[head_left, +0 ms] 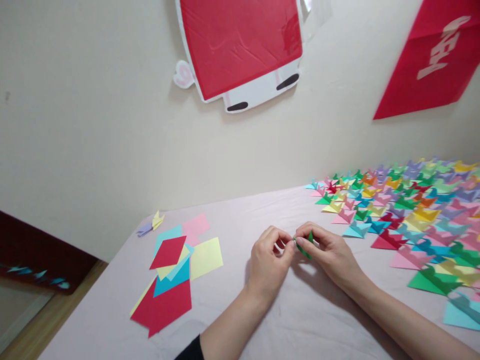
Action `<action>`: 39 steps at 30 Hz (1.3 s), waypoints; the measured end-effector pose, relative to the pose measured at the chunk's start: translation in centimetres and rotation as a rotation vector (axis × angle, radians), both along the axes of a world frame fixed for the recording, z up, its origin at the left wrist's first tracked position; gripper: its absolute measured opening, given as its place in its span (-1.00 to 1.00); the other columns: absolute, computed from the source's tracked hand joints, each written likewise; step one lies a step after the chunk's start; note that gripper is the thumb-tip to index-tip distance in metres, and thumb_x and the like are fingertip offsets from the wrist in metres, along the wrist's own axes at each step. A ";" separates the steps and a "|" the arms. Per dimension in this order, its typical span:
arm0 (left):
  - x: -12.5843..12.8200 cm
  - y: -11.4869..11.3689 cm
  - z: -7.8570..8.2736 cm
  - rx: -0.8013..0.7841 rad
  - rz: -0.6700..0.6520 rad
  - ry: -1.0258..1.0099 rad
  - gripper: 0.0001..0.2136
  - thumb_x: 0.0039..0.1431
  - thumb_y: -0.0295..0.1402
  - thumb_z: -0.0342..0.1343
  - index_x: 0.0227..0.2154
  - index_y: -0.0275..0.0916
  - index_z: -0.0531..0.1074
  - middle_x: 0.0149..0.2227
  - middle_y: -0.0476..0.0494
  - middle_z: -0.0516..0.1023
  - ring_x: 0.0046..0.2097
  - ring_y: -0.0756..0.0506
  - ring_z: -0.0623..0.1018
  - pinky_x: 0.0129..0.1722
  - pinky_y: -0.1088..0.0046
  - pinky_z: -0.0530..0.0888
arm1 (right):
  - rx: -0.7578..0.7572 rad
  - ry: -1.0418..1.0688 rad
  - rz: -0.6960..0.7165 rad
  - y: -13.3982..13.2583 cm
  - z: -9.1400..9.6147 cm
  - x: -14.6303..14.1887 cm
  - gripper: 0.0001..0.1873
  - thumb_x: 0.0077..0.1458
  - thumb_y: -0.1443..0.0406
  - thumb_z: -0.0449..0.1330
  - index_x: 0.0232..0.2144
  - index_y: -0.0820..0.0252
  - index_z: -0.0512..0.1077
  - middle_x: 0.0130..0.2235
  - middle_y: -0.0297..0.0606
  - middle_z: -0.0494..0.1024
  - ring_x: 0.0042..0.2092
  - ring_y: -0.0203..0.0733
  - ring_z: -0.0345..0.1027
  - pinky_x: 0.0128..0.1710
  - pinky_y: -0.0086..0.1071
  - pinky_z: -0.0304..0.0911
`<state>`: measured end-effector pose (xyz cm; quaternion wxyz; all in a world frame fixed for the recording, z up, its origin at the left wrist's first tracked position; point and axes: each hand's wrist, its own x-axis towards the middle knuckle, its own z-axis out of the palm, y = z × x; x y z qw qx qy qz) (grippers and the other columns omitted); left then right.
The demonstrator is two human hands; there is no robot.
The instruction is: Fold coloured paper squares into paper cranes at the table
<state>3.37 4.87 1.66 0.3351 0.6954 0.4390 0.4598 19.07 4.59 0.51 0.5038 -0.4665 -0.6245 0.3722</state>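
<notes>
Just right of the middle of the cloth-covered table, my two hands meet fingertip to fingertip over a small folded green paper (310, 238). My right hand (326, 247) pinches it between thumb and fingers, which hide much of its shape. From the left, my left hand (270, 254) pinches at the left end of the green paper, thumb against forefinger. Both hands are held a little above the pale cloth (240, 320), with shadows beneath them.
Loose coloured paper squares (168, 302) overlap on the left. Two small folded papers (150, 225), purple and yellow, lie behind them. Rows of folded paper cranes (388, 240) cover the right side. A wall with a red cut-out figure (243, 45) and a red hanging (431, 60) rises behind.
</notes>
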 end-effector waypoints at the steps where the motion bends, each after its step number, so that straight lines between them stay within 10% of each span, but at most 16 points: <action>1: 0.1 -0.1 0.0 -0.007 -0.002 -0.012 -0.91 0.15 -0.45 0.12 -0.45 -0.21 0.41 -0.41 0.02 0.45 -0.36 -0.01 0.42 -0.36 0.50 0.33 | -0.025 0.035 0.000 0.0 -0.1 -0.1 -0.81 0.11 0.18 0.20 -0.46 0.14 0.42 -0.45 -0.40 0.39 -0.40 -0.27 0.23 -0.40 -0.42 0.14; 18: -0.1 1.4 -1.4 -0.367 0.001 -0.381 -0.83 0.03 -0.25 0.16 -0.52 -0.23 0.34 -0.55 0.07 0.35 -0.49 0.03 0.29 -0.44 0.52 0.24 | -0.138 0.343 0.020 0.6 -0.7 -0.8 -0.56 0.02 0.08 0.31 -0.09 0.06 0.33 -0.45 -0.46 0.39 -0.44 -0.27 0.33 -0.40 -0.37 0.29; 39: -0.6 1.8 -1.0 -0.483 -0.022 -0.477 -0.66 -0.08 -0.06 0.25 -0.58 -0.25 0.37 -0.62 0.06 0.32 -0.57 0.06 0.26 -0.55 0.55 0.19 | 0.051 0.066 0.048 0.2 -0.1 -0.9 -0.91 0.12 0.22 0.18 -0.33 0.10 0.44 -0.22 -0.28 0.46 -0.20 -0.16 0.39 -0.24 -0.34 0.32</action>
